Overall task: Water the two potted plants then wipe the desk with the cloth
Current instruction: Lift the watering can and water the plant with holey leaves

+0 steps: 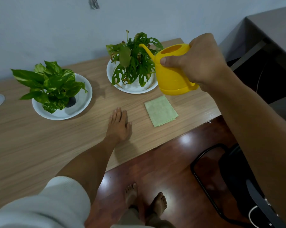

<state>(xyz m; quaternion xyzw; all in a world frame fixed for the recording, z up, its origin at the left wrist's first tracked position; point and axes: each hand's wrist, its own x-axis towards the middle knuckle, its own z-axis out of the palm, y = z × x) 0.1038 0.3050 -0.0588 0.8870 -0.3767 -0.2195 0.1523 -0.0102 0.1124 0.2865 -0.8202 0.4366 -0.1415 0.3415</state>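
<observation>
While the right hand (203,60) grips the yellow watering can (173,69) by its handle, spout reaching over the holey-leaf plant (132,61), likely to pour there, the left hand (120,125) rests flat with fingers straight on the desk (40,145), probably for support. The other plant (51,86) waits to its left; the folded cloth (161,111) lies just beside the left hand, below the can.

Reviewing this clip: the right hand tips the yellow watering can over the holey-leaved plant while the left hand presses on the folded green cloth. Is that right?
Not quite. In the head view the left hand lies flat on the bare desk, beside the folded green cloth, not on it. The rest holds: the right hand tips the yellow watering can over the holey-leaved plant.
</observation>
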